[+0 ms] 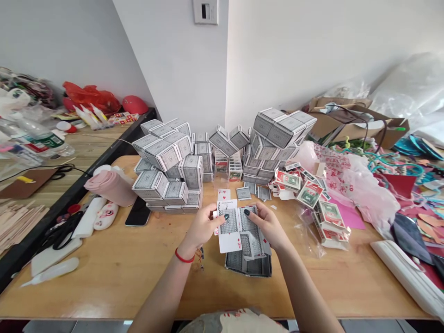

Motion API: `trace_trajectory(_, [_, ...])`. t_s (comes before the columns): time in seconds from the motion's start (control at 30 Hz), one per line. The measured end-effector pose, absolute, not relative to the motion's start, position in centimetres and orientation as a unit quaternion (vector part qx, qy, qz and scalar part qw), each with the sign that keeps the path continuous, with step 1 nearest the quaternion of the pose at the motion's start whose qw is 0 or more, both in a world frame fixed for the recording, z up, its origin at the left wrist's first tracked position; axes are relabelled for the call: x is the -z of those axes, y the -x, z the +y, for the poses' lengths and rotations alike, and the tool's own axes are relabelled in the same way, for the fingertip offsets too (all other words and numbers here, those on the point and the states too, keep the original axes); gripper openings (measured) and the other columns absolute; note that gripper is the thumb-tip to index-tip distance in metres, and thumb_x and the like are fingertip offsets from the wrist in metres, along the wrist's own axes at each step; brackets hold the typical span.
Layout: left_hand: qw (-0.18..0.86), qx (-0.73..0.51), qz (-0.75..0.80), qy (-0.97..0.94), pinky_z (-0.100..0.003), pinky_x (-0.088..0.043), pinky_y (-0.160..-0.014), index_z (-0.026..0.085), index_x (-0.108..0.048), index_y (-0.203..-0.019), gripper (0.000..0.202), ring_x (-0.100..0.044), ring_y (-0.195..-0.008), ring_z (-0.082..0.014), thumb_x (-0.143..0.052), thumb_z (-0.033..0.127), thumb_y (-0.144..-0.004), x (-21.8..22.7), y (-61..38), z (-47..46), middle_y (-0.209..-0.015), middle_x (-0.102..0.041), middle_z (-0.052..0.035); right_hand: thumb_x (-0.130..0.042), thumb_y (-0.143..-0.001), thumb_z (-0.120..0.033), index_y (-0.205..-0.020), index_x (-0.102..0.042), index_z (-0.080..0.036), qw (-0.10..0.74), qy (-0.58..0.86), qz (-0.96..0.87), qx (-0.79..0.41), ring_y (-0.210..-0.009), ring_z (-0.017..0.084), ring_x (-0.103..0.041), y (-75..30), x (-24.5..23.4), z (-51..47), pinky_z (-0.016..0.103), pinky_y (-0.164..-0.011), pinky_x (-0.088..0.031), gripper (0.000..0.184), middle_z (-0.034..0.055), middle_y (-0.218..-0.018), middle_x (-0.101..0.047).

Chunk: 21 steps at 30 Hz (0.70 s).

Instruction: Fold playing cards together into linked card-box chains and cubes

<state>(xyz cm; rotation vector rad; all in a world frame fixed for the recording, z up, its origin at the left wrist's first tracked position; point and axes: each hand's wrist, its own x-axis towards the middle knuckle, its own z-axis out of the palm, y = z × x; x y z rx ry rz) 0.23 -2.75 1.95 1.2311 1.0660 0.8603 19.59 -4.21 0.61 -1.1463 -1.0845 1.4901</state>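
Observation:
My left hand [204, 227] and my right hand [267, 225] meet over the middle of the wooden table [138, 273], both pinching a half-built card cube [239, 229] made of folded playing cards. An ace with a red pip sticks out at its lower left. Beneath the cube lies a loose pile of grey-backed cards [249, 264]. A red string bracelet circles my left wrist. Single cards [243, 193] lie just beyond my hands.
A wall of finished card cubes [173, 157] stands at the back, with a taller stack [280, 129] at the right. Red-and-green card boxes [322, 208] spill at right beside pink plastic bags. A black phone [138, 213], pink roll and scissors lie left.

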Motion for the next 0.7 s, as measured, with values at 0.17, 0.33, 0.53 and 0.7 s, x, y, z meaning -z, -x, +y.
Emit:
trace_trajectory(0.17, [0.632,-0.383,0.453,-0.499,-0.025,-0.048,-0.064,0.013,-0.064,-0.087,0.023,-0.062,-0.073,-0.0163,-0.067,0.020,-0.065,-2.2,-0.3,-2.6,-0.081,-0.068,-0.0037,-0.066,-0.071,-0.040,-0.089,-0.061,-0.018,0.432,0.472,-0.410,-0.650,-0.069,0.017,-0.063,-20.3,-1.0,-3.9,0.026,-0.061,-0.047,0.029,0.0030,-0.080,-0.068])
trace_trajectory(0.33, [0.608,-0.500,0.464,-0.405,-0.023,-0.048,-0.058,0.015,-0.058,-0.084,0.024,-0.060,-0.062,-0.0126,-0.068,0.024,-0.064,-1.6,-0.5,-2.4,-0.075,-0.066,0.0001,-0.049,-0.078,-0.058,-0.094,-0.065,-0.020,0.520,0.390,-0.278,-0.707,-0.086,0.023,-0.065,-21.2,-1.4,-4.3,0.035,-0.070,-0.051,0.044,0.0083,-0.096,-0.069])
trace_trajectory(0.53, [0.569,-0.553,0.493,-0.356,-0.022,-0.045,-0.056,0.017,-0.054,-0.083,0.027,-0.057,-0.061,-0.0115,-0.068,0.029,-0.064,-0.4,-1.8,-2.7,-0.072,-0.061,0.0017,-0.074,-0.061,-0.043,-0.099,-0.064,-0.020,0.525,0.345,-0.288,-0.723,-0.098,0.028,-0.062,-18.8,-0.8,-6.3,0.044,-0.081,-0.050,0.045,0.0105,-0.112,-0.065])
trace_trajectory(0.7, [0.487,-0.467,0.551,-0.490,-0.020,-0.038,-0.054,0.014,-0.060,-0.073,0.020,-0.050,-0.059,-0.0110,-0.062,0.034,-0.071,0.6,-2.4,-3.4,-0.065,-0.057,0.0003,-0.076,-0.060,-0.036,-0.091,-0.067,-0.014,0.562,0.460,-0.253,-0.640,-0.081,0.027,-0.067,-16.7,0.1,-6.6,0.041,-0.073,-0.054,0.039,0.0099,-0.090,-0.072])
